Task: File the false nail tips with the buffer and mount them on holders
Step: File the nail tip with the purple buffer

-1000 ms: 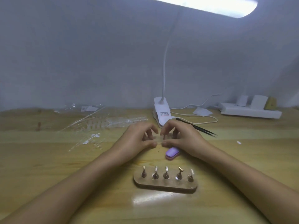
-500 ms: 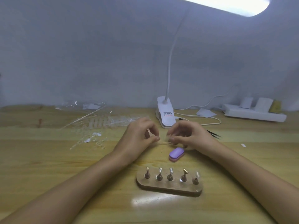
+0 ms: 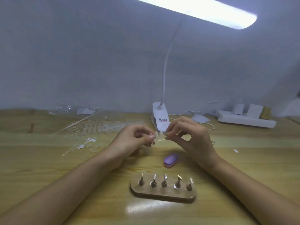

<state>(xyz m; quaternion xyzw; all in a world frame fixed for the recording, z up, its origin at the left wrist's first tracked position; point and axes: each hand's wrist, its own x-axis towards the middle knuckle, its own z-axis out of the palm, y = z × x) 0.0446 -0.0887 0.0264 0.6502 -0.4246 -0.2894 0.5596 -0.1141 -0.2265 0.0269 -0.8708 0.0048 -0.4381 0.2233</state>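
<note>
Frame centre: clear nail-tip strip (image 3: 159, 137), pinched at either end by left hand (image 3: 131, 141) and right hand (image 3: 194, 138). Below: purple buffer (image 3: 170, 160), wooden holder stand (image 3: 162, 193).

A plain grey-blue wall (image 3: 81, 62) fills the far side from left to right. Against it runs a light wooden table (image 3: 48, 168) with a yellowish grain and a glossy finish. A white clip-on desk lamp stands at the far centre: its clamp base (image 3: 159, 117) sits on the table and a thin gooseneck (image 3: 167, 65) rises to a long lit head (image 3: 203, 10) at the upper right. Its glare (image 3: 154, 207) shows on the near tabletop. A white cable (image 3: 204, 108) trails right towards a white power strip (image 3: 243, 119) by the wall.
</note>
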